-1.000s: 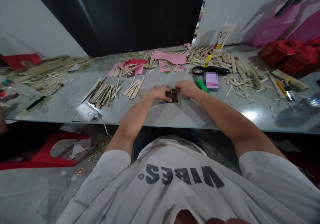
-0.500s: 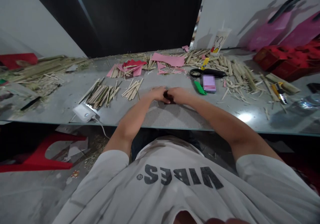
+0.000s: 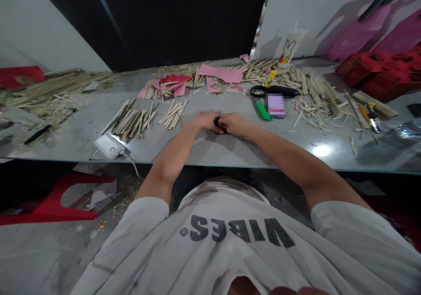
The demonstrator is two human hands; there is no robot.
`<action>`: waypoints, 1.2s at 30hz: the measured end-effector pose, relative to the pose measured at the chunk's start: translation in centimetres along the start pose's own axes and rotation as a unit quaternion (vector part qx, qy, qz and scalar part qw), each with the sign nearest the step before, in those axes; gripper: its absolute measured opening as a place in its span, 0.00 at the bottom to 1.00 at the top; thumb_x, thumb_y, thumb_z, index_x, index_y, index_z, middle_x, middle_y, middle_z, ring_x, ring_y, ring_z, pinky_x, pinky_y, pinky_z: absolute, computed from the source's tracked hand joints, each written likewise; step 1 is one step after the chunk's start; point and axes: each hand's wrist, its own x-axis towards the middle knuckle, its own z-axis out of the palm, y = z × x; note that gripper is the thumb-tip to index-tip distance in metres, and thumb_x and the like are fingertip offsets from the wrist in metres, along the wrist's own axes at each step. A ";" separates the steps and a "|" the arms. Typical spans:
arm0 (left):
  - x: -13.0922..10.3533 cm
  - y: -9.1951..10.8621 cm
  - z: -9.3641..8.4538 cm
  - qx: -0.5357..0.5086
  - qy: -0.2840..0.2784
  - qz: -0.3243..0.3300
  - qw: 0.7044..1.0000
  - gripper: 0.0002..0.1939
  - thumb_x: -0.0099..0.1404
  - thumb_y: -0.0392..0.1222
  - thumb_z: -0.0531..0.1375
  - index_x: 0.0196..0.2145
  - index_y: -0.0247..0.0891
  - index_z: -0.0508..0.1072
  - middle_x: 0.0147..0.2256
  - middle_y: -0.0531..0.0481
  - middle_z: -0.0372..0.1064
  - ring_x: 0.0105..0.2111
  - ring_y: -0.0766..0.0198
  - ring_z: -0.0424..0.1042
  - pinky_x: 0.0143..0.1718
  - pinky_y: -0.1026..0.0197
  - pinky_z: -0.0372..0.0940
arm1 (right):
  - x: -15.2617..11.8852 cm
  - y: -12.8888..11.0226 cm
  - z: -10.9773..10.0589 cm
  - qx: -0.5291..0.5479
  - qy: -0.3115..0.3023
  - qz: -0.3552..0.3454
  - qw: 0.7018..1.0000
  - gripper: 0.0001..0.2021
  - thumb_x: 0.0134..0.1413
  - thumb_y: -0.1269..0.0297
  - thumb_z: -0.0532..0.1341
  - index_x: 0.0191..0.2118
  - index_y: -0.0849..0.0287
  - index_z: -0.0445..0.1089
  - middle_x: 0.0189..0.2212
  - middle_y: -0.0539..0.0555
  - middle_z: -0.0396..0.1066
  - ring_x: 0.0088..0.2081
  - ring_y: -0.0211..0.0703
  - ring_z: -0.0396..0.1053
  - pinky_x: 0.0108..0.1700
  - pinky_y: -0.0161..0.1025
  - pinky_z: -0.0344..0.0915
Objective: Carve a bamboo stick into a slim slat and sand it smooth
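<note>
My left hand (image 3: 208,120) and my right hand (image 3: 232,124) meet over a grey mat (image 3: 226,152) near the table's front edge. Both are closed, fingers curled around a small dark brown piece (image 3: 221,131). Only a little of that piece shows between and below the fingertips, so its kind cannot be made out. Left of my left hand lies a small pile of pale split sticks (image 3: 173,114), with a larger bundle of sticks (image 3: 134,121) beyond it. A green-handled tool (image 3: 263,111) rests to the right of my right hand.
Behind my hands lie pink paper (image 3: 222,73), a black-handled tool with a ring (image 3: 279,91) and scattered bamboo strips. A white power adapter (image 3: 109,146) with a cable sits at the front left edge. A cup (image 3: 291,47) and red boxes (image 3: 371,73) stand at the right.
The camera view has shifted slightly. My hands stay together around the dark piece, with hardly any visible movement.
</note>
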 end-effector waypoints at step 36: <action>-1.1 2.0 0.2 -0.017 0.066 -0.004 0.998 0.49 0.64 0.82 0.65 0.74 0.57 0.74 0.74 0.42 0.70 0.74 0.33 0.68 0.75 0.33 0.63 | -1.8 5.3 -0.3 -0.067 0.013 0.102 0.992 0.15 0.76 0.70 0.59 0.57 0.60 0.81 0.57 0.66 0.82 0.57 0.60 0.79 0.54 0.47 0.67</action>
